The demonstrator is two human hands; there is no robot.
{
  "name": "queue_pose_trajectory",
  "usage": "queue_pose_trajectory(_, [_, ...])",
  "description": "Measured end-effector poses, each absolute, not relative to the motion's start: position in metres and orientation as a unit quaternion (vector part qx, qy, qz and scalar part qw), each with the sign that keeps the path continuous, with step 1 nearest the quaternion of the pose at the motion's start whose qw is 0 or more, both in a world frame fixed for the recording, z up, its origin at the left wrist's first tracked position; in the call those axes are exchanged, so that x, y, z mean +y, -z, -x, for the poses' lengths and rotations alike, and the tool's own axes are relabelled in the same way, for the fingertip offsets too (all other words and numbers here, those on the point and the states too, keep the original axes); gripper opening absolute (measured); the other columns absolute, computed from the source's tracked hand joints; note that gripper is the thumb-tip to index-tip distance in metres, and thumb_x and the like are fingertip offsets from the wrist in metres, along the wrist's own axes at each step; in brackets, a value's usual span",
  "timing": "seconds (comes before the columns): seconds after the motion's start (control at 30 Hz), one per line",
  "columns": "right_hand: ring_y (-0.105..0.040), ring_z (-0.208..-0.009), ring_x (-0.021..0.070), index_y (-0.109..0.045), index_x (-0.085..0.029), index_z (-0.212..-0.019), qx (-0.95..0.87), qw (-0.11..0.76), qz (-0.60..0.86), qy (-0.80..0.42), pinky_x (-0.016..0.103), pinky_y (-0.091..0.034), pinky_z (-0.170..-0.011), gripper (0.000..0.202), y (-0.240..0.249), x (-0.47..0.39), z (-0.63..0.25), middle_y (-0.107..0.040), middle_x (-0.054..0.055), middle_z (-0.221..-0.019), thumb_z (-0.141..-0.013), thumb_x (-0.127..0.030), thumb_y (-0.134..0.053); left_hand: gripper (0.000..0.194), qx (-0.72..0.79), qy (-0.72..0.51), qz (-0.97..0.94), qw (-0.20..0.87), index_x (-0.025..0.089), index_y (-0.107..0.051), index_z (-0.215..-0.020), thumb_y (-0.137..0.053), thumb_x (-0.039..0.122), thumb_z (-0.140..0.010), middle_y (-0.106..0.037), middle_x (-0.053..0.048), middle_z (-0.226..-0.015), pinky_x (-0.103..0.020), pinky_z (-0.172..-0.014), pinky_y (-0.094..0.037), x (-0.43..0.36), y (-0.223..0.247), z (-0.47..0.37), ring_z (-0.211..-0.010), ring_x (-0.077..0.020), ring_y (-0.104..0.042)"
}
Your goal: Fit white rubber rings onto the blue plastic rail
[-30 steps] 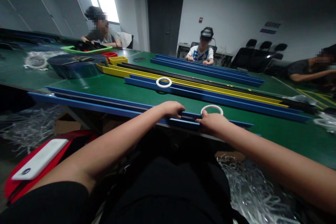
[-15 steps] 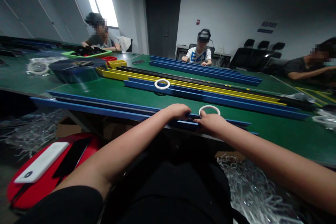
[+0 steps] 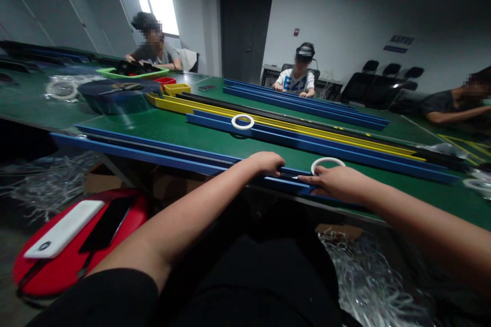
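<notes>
At the near table edge lies a long blue channel rail (image 3: pixel 153 152) with a dark inner groove. My left hand (image 3: pixel 268 163) is closed over its middle, fingertips curled down at the groove; what they pinch is hidden. To its right, my right hand (image 3: pixel 335 182) grips a white roll of tape (image 3: pixel 328 160), whose ring stands out behind the fingers. Its index finger points left along the rail, and a small pale piece shows at the fingertip. Both hands partly cover the rail's right part.
Another white tape roll (image 3: pixel 243 121) rests on a second blue rail (image 3: pixel 326 148). Beyond lie yellow rails (image 3: pixel 268 122), a large dark roll (image 3: pixel 115 99) with scissors on top, and a green tray (image 3: pixel 132 75). A red stool (image 3: pixel 115 235) stands lower left. Several co-workers sit around the table.
My right hand has moved right along the rail with the tape roll, widening the gap from my left hand. My left hand stays at about the same place on the rail.
</notes>
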State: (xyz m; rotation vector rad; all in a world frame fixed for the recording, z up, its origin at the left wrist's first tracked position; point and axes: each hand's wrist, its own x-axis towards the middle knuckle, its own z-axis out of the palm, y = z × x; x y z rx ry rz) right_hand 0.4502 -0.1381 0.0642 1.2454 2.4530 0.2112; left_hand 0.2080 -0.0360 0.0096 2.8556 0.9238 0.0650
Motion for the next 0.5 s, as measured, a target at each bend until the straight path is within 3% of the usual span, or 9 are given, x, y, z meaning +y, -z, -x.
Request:
queue_pose_trajectory(0.3, [-0.057, -0.068, 0.0174, -0.046, -0.031, -0.143, 0.870, 0.204, -0.440, -0.091, 0.028, -0.032, -0.058, 0.058, -0.060, -0.146, -0.455, -0.059, 0.012, -0.119, -0.094, -0.058, -0.033, 0.030, 0.314, -0.020, -0.946, 0.074, 0.026, -0.071, -0.101, -0.063, 0.039, -0.075, -0.073, -0.007, -0.098, -0.029, -0.063, -0.044, -0.036, -0.010, -0.208, -0.086, -0.0236, -0.067])
queue_pose_trajectory(0.5, [-0.058, -0.071, 0.0186, -0.046, -0.030, -0.144, 0.867, 0.184, -0.457, -0.078, 0.029, -0.036, -0.063, 0.060, -0.060, -0.150, -0.457, -0.058, 0.013, -0.123, -0.092, -0.058, -0.038, 0.028, 0.308, -0.020, -0.948, 0.073, 0.025, -0.071, -0.098, -0.062, 0.039, -0.074, -0.073, -0.006, -0.094, -0.029, -0.058, -0.040, -0.035, -0.010, -0.207, -0.081, -0.0227, -0.066])
